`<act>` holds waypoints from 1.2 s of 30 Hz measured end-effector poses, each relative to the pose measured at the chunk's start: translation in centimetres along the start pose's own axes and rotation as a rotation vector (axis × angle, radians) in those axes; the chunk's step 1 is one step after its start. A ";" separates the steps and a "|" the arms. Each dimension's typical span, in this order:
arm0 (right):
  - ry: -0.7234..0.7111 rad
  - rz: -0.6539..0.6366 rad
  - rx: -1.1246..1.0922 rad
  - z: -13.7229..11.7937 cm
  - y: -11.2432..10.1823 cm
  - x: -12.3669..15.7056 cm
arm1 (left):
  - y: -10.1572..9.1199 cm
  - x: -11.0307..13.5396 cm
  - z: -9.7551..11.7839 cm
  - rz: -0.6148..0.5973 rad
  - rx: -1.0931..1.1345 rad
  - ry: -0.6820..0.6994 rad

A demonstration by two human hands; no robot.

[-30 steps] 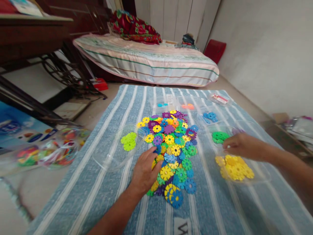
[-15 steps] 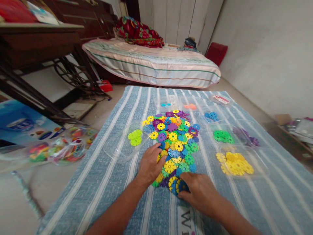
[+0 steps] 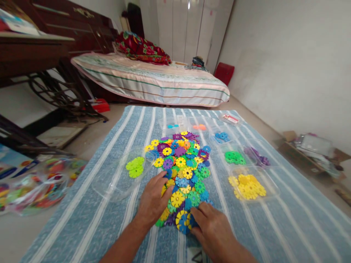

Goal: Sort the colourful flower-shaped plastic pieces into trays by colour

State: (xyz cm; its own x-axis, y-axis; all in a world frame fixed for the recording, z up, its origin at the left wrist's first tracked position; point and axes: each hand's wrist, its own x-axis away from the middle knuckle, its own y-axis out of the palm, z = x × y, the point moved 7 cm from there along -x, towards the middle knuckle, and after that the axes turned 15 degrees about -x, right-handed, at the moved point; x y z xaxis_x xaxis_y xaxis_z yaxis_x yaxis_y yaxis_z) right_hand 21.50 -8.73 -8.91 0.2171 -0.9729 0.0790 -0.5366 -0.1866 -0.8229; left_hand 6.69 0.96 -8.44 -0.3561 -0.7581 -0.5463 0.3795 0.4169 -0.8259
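A heap of flat flower-shaped plastic discs (image 3: 183, 168) in yellow, blue, green and purple lies on a blue striped mat (image 3: 109, 204). My left hand (image 3: 152, 199) rests flat on the heap's near left edge, fingers spread over the discs. At the heap's near end my right hand (image 3: 212, 226) has its fingertips curled onto a blue and yellow disc (image 3: 183, 221). Clear trays stand around the heap: lime discs (image 3: 135, 167) on the left, yellow discs (image 3: 247, 186), green discs (image 3: 233, 157) and purple discs (image 3: 257, 156) on the right.
More clear trays hold blue discs (image 3: 222, 136), orange discs (image 3: 199, 127) and cyan discs (image 3: 172, 126) at the mat's far end. A plastic bag of coloured pieces (image 3: 35, 186) lies on the floor to the left. A mattress (image 3: 153, 82) and a dark table (image 3: 33, 51) stand beyond.
My right hand has come from the yellow tray on the right to the heap's near end. The left hand has stayed on the heap. The camera view has shifted slightly.
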 end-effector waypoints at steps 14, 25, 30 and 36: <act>0.020 0.126 0.118 2.8 -10.1 -4.7 | -0.3 -0.1 0.0 0.000 0.004 -0.005; -0.069 0.250 0.030 3.0 -13.4 -8.0 | -0.4 0.1 0.5 -0.059 0.043 -0.054; -0.110 -0.145 0.008 -1.3 -3.5 -3.1 | -0.4 0.1 0.6 -0.062 0.057 -0.054; -0.019 -0.216 0.094 -1.1 -1.5 -1.4 | -0.4 0.1 0.7 -0.069 0.051 -0.060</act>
State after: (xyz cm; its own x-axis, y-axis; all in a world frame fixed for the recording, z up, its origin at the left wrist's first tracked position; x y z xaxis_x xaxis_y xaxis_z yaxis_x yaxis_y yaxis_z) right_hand 21.07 -7.21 -7.17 0.3344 -0.9088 0.2496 -0.3982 -0.3763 -0.8366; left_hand 7.11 0.39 -8.04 -0.3320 -0.8135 -0.4775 0.3991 0.3375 -0.8525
